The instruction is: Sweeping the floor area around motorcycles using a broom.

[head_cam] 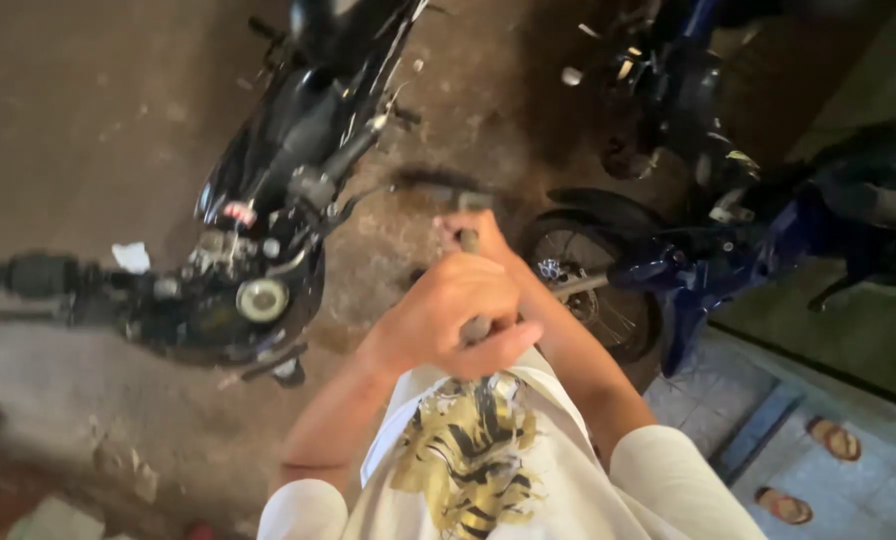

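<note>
My left hand (pixel 453 310) is closed around a grey rod-like tool (pixel 476 328) just in front of my chest. My right hand (pixel 473 238) reaches further out along the same tool and is mostly hidden behind the left; its fingers look closed on the tool's upper part (pixel 467 240). The tool's far end meets the dark right handlebar grip (pixel 443 192) of a black motorcycle (pixel 278 150). That spot is blurred, so the contact is unclear. My white T-shirt with a gold print (pixel 468 450) fills the bottom of the view.
The black motorcycle's left grip (pixel 33 275) sticks out at the far left. A blue motorcycle (pixel 728 260) with its front wheel (pixel 593 275) stands to the right, and another dark one (pixel 668 80) behind it. Two sandals (pixel 833 438) lie on tiled floor at the lower right.
</note>
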